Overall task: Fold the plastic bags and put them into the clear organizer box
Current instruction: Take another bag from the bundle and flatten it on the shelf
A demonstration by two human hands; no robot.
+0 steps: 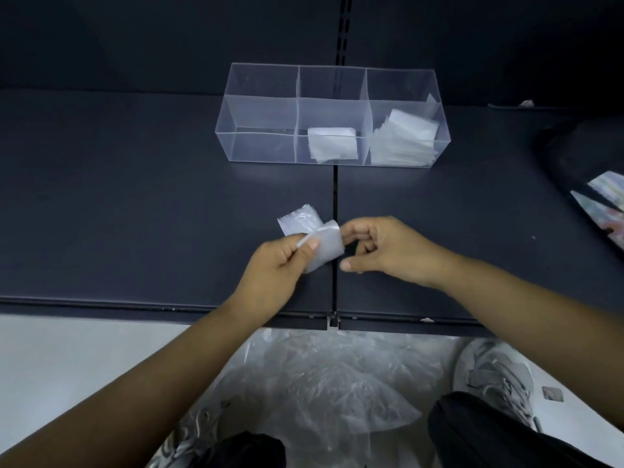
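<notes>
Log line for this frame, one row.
step: folding | left hand: pinches bag | right hand: at bag edge, grip unclear | box: folded bags in middle, right compartments

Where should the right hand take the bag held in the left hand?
Probably by its free right edge, coming from the right. The left hand pinches the bag on its left side, so the folded flap juts rightward toward the right hand; the loose tail lies behind.

The left hand (280, 261) pinches a folded plastic bag (326, 246) over the dark shelf (135, 197); the right hand (381, 248) has curled fingers meeting its edge. Beyond, the clear organizer box (258, 146) holds folded bags (332, 143) middle and right.
</notes>
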